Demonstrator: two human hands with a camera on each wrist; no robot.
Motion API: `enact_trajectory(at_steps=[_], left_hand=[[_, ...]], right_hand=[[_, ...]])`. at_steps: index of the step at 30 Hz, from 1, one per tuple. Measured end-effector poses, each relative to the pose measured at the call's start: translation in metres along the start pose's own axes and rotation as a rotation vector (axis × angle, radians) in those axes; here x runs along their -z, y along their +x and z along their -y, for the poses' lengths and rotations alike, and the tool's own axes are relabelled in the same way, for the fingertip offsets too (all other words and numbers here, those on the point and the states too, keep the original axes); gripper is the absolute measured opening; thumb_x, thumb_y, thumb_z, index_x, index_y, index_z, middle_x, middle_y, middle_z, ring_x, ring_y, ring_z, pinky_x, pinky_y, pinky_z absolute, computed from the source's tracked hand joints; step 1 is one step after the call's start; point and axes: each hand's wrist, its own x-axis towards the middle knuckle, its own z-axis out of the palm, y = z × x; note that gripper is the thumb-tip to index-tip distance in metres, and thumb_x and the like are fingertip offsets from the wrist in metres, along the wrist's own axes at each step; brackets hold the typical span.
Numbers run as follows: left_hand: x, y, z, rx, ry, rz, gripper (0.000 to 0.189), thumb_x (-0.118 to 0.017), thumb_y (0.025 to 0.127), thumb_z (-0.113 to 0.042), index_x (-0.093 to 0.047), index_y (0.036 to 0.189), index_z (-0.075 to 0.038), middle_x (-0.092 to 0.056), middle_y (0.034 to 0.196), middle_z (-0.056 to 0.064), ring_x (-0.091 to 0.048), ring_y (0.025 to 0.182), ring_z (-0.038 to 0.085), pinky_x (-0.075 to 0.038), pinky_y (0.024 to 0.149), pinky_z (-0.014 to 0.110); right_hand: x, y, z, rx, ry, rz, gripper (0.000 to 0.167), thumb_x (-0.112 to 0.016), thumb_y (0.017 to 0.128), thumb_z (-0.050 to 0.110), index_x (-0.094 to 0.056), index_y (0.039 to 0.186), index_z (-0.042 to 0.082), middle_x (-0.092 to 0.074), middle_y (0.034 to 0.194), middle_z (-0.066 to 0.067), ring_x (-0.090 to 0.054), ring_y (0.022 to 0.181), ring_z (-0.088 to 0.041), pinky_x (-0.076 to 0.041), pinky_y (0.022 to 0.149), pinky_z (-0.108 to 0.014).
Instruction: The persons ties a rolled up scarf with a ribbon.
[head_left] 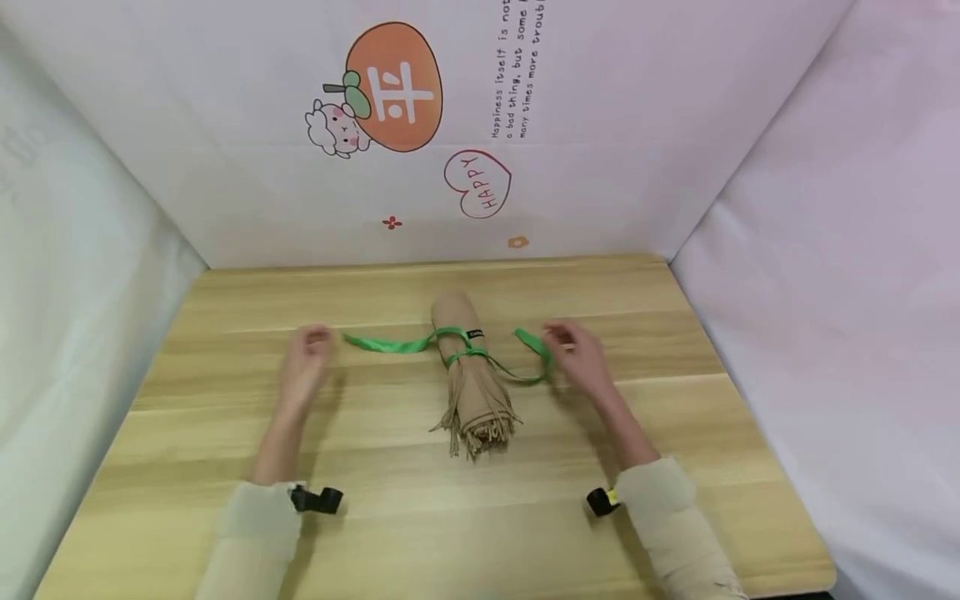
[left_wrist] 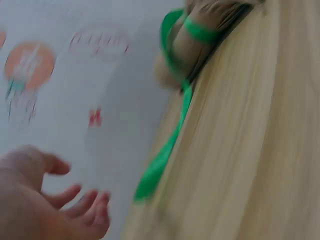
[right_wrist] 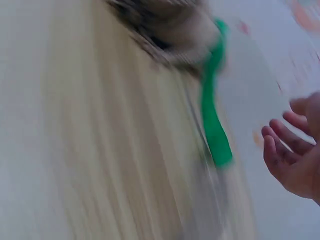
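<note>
A rolled tan scarf [head_left: 468,392] with a fringed end lies in the middle of the table, the fringe toward the person. Green ribbon [head_left: 386,344] loops round the roll, with one tail out to each side. Left of the left tail's tip is my left hand [head_left: 306,354], fingers loosely bent and holding nothing. In the left wrist view that hand [left_wrist: 60,200] is apart from the ribbon. My right hand [head_left: 579,354] is beside the right tail. The right wrist view shows this hand [right_wrist: 295,150] empty, its fingers loosely curved and the ribbon tail [right_wrist: 215,130] hanging apart from it.
The wood-grain table [head_left: 420,533] runs back to a white printed backdrop [head_left: 600,167]. White cloth [head_left: 840,275] closes off the right side, and similar cloth [head_left: 67,292] the left. A small black camera [head_left: 318,500] sits at the left wrist, another [head_left: 602,502] at the right.
</note>
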Motion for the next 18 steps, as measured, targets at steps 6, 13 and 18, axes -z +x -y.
enact_trajectory(at_steps=[6, 13, 18], left_hand=[[-0.093, 0.009, -0.024, -0.321, 0.278, 0.419, 0.066, -0.067, 0.096, -0.019, -0.034, 0.150, 0.001, -0.053, 0.135, 0.027, -0.064, 0.109, 0.035, -0.057, 0.088, 0.043], [-0.137, 0.016, -0.024, -0.423, 0.396, 0.389, 0.084, -0.078, 0.086, -0.010, -0.029, 0.154, -0.005, -0.055, 0.106, 0.016, -0.055, 0.080, 0.019, -0.047, 0.067, 0.031], [-0.139, 0.025, -0.026, -0.478, 0.355, 0.371, 0.092, -0.079, 0.085, -0.006, -0.022, 0.157, -0.010, -0.056, 0.107, 0.016, -0.056, 0.078, 0.020, -0.048, 0.066, 0.031]], right_hand=[[-0.050, 0.003, 0.028, 0.214, -0.153, 0.369, 0.061, -0.069, 0.095, 0.022, -0.045, 0.148, 0.006, -0.055, 0.142, -0.019, -0.059, 0.123, -0.034, -0.053, 0.098, -0.047], [-0.083, -0.008, 0.035, 0.159, -0.184, 0.352, 0.066, -0.069, 0.095, 0.028, -0.040, 0.152, 0.009, -0.048, 0.150, -0.017, -0.048, 0.137, -0.034, -0.045, 0.108, -0.050], [-0.089, -0.011, 0.035, 0.127, -0.095, 0.266, 0.062, -0.068, 0.096, 0.023, -0.042, 0.150, 0.009, -0.047, 0.151, -0.017, -0.045, 0.139, -0.034, -0.042, 0.111, -0.051]])
